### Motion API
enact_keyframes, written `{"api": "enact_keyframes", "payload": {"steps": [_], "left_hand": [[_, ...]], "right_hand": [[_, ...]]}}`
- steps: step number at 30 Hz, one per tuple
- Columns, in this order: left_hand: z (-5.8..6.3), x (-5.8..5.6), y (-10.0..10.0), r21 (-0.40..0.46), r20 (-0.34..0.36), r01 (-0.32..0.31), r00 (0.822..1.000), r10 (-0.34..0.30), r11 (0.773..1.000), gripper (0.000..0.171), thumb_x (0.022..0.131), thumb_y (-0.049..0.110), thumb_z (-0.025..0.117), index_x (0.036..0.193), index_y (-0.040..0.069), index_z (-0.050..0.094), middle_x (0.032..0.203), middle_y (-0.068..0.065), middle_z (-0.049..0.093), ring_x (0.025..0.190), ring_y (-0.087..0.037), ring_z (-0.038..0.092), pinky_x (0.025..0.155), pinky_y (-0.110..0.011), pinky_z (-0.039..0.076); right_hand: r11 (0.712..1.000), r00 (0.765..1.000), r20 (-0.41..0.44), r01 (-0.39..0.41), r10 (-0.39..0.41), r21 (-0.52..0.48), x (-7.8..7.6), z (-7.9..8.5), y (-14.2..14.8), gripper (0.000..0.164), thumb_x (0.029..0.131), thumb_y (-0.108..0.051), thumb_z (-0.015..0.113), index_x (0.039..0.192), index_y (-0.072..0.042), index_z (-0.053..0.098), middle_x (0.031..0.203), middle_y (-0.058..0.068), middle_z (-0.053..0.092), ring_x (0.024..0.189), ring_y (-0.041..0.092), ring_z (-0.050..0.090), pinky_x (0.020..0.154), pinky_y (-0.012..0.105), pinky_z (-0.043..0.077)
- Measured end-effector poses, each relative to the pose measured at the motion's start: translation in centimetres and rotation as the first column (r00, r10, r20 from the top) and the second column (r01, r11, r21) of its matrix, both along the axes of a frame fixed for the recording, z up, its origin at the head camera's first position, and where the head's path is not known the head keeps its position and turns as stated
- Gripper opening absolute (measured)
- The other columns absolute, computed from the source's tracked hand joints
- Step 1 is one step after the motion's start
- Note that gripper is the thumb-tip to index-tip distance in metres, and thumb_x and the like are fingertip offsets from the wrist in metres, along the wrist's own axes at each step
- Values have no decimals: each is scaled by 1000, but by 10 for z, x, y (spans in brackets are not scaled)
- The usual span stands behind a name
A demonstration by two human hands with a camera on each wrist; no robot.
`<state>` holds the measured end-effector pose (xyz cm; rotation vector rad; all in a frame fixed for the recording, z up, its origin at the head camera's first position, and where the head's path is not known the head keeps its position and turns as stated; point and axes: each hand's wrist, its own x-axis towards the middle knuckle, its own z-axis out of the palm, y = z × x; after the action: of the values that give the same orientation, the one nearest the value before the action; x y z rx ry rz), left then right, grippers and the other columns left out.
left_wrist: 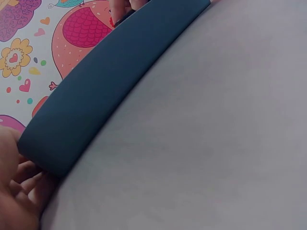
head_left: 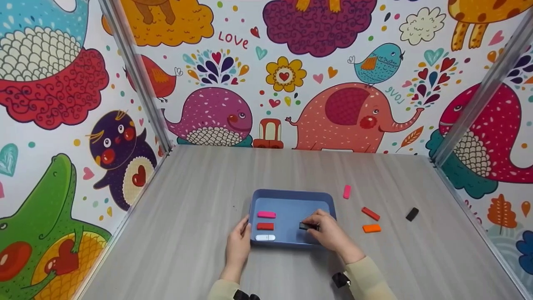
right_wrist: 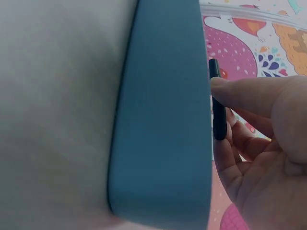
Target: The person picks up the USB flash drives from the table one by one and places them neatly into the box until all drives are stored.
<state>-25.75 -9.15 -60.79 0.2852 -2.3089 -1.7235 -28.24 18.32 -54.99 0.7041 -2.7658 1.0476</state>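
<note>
A shallow blue tray (head_left: pixel 291 194) lies on the table. My left hand (head_left: pixel 238 246) holds its left end, with the thumb at the rim and the fingers against the outer wall. Over the tray's right half, my right hand (head_left: pixel 329 233) pinches a black USB flash drive (right_wrist: pixel 219 110) between thumb and fingers. Along the tray's left side lie a pink USB flash drive (head_left: pixel 266 214), a red one (head_left: pixel 265 226) and a white one (head_left: pixel 265 237), one below another. The tray wall (left_wrist: pixel 91 91) hides its inside in both wrist views.
Right of the tray, a pink flash drive (head_left: pixel 347 191), a red one (head_left: pixel 370 213), an orange one (head_left: pixel 372 228) and a black one (head_left: pixel 412 214) lie on the table (head_left: pixel 187 200). Cartoon-printed walls (head_left: pixel 333 62) with metal posts (head_left: pixel 141 79) stand around the table.
</note>
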Motion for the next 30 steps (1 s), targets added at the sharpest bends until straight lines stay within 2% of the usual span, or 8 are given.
{"api": "enact_keyframes", "payload": {"steps": [12, 19, 30], "left_hand": [[1, 1, 0, 2, -9, 3, 1000, -3, 1000, 38, 105, 13, 58, 140, 2, 62, 143, -22, 62, 136, -36, 58, 113, -49, 49], [0, 1, 0, -6, -10, 1, 1000, -1, 1000, 38, 105, 13, 58, 140, 2, 62, 142, -22, 63, 135, -36, 59, 112, -50, 50], [-1, 1, 0, -20, -9, -4, 1000, 4, 1000, 38, 105, 14, 58, 140, 2, 62, 141, -21, 63, 135, -36, 59, 113, -50, 49]], "right_hand": [[997, 996, 68, -59, 56, 43, -1, -6, -17, 22, 89, -1, 75, 109, -8, 79, 98, -1, 64, 97, 20, 63, 86, 32, 57], [992, 989, 96, -119, 115, 35, -5, -9, -24, 21, 88, 3, 74, 106, -5, 79, 97, 2, 65, 93, 19, 62, 83, 30, 55], [989, 980, 155, -138, 127, 59, -10, -14, -31, 21, 86, 2, 76, 105, -6, 80, 95, 3, 66, 89, 15, 60, 77, 28, 53]]}}
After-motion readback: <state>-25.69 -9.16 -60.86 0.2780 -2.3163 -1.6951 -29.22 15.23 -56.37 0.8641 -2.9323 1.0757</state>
